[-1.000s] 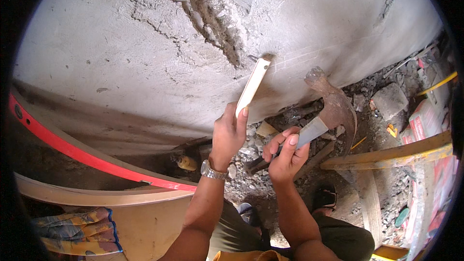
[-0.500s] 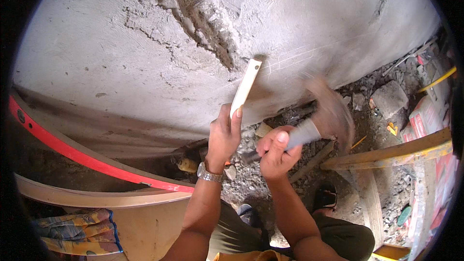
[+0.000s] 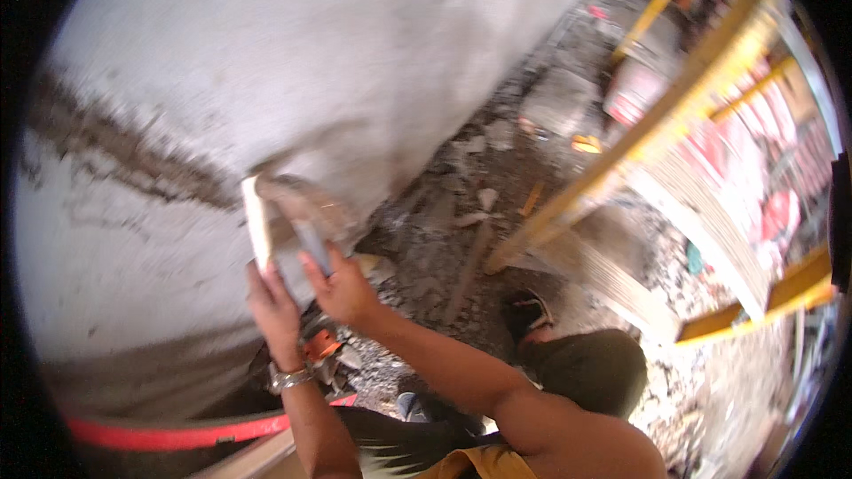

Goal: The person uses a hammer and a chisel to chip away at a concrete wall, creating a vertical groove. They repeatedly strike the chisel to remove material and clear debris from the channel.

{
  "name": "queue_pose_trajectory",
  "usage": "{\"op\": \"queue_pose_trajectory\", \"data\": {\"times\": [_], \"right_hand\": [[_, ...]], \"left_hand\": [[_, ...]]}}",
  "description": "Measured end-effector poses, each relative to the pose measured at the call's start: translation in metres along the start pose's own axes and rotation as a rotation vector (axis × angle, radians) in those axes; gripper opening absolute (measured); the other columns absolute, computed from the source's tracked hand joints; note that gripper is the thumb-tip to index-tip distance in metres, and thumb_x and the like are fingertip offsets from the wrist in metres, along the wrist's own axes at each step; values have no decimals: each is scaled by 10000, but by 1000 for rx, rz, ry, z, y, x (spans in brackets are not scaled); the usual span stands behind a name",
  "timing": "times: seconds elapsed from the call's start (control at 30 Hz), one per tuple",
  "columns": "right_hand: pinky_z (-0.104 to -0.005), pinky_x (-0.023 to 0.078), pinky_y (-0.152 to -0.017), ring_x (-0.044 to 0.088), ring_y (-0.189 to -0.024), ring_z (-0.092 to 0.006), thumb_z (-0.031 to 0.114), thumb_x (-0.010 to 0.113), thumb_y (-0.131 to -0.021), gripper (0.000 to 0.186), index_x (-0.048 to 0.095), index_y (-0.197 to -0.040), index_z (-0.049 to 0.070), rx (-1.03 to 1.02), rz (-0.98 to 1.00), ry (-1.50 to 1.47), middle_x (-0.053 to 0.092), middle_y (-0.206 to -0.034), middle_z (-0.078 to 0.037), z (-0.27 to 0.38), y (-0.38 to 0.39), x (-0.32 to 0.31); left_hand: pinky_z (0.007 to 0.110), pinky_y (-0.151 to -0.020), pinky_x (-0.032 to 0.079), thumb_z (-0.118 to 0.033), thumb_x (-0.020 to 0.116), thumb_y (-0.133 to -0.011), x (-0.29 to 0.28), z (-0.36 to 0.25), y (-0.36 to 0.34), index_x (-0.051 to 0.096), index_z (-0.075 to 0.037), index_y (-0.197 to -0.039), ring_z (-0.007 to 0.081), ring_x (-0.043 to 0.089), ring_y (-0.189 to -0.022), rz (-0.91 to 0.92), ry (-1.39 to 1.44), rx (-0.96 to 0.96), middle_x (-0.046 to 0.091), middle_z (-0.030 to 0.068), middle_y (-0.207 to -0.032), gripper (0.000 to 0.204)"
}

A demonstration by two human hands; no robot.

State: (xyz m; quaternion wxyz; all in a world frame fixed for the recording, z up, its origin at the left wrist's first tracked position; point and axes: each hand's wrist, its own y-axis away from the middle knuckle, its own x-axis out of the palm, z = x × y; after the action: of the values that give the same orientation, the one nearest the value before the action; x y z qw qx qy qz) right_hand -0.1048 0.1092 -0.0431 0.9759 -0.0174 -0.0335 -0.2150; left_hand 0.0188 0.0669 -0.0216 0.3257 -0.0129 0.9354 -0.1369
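Observation:
My left hand (image 3: 273, 306) grips a white flat bar (image 3: 258, 217), its top against the grey plastered wall (image 3: 151, 27) near the end of a rough cracked groove (image 3: 133, 151). My right hand (image 3: 344, 288) is closed on the grey handle of a hammer (image 3: 315, 210), just right of my left hand. The hammer's rusty head is smeared by motion beside the bar's top; I cannot tell whether they touch.
A long red level (image 3: 191, 435) lies at lower left. Rubble (image 3: 457, 213) runs along the wall's foot. A yellow frame (image 3: 612, 160), pale boards (image 3: 706, 231) and red-printed sacks (image 3: 630, 89) stand at right. My legs and feet show below.
The view has swung right and tilted. The hammer has come leftward to the bar's top, and my right hand is now closer to my left.

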Motion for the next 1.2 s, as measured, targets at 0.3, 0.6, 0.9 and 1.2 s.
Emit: {"op": "queue_pose_trajectory", "data": {"times": [0.3,0.6,0.9,1.2], "right_hand": [[-445,501,-627,635,-647,-312,217,620,-1016,254,612,-1151,2,-5,-14,149,662,-754,-188,23,-1,-10],[-353,513,-660,617,-736,-160,177,605,-1026,218,609,-1033,-41,-146,-180,-32,659,-871,-158,15,-6,3],[-285,419,-514,518,-573,-116,260,508,-1070,301,550,-902,14,-115,-137,-432,550,-668,-31,26,24,-6],[-317,465,-631,546,-692,-119,177,590,-1033,207,612,-996,-25,-102,-42,-193,623,-785,-63,24,-1,6]], "left_hand": [[417,-561,406,-318,488,-1087,3,-24,-2,564,18,-1087,241,456,-609,8,-71,97,537,170,-707,345],[373,-478,382,-272,514,-1079,2,-23,-13,555,-22,-989,181,467,-524,3,-12,42,520,124,-614,269],[378,-506,401,-295,519,-1076,-9,-25,-2,551,-27,-1015,205,463,-530,9,-1,-36,511,136,-619,277],[394,-491,393,-284,524,-1073,-7,-21,-6,548,-21,-1012,259,491,-504,1,8,-14,539,155,-624,271]]}}
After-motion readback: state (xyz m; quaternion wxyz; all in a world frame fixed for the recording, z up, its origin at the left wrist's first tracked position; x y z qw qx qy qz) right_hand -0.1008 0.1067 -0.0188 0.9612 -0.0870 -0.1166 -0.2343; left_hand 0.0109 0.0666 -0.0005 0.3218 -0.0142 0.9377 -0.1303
